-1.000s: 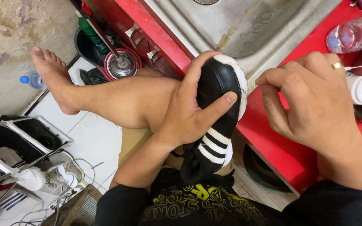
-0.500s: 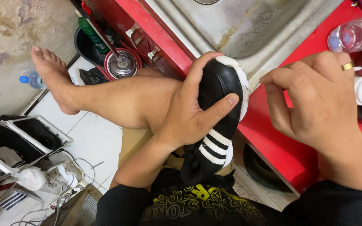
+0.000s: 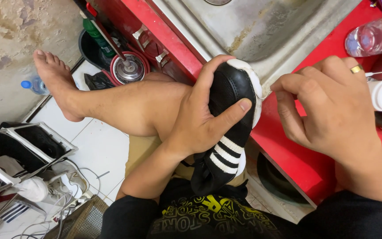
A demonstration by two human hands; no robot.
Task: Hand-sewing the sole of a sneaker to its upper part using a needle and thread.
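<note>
Head view: left hand (image 3: 200,119) grips black shoe (image 3: 226,128)

Cramped shoe-repair workshop: red workbench (image 3: 323,146), worn metal tray (image 3: 261,26), shoes in racks (image 3: 27,146).

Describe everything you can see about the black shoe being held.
The black shoe is a sneaker with a perforated, leather-like upper, a white rubber toe and sole edge, and white stripes on its side. It is held toe up over the person's bare knee, against the edge of the red counter. The left hand wraps it, thumb across the upper. The right hand pinches something thin at the toe rim; what it is cannot be told.
</note>
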